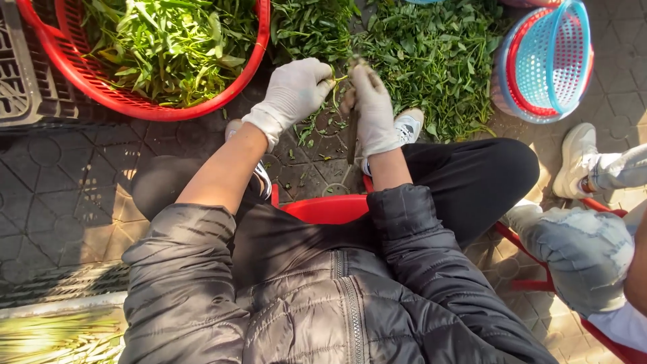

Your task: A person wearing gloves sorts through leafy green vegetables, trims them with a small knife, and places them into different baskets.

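Observation:
Both my hands wear white gloves. My left hand (294,91) pinches the end of a thin green stem (335,82) near the top centre. My right hand (373,108) is closed on the same stem and on a knife (352,138) whose dark blade points down toward my knees. The hands almost touch. A loose heap of green leafy vegetables (431,54) lies on the paved ground just beyond them.
A big red basket (111,91) full of greens stands at top left, next to a dark plastic crate (20,81). Stacked blue and red baskets (546,64) lie tipped at top right. I sit on a red stool (323,207). Another person's legs (586,236) are at right.

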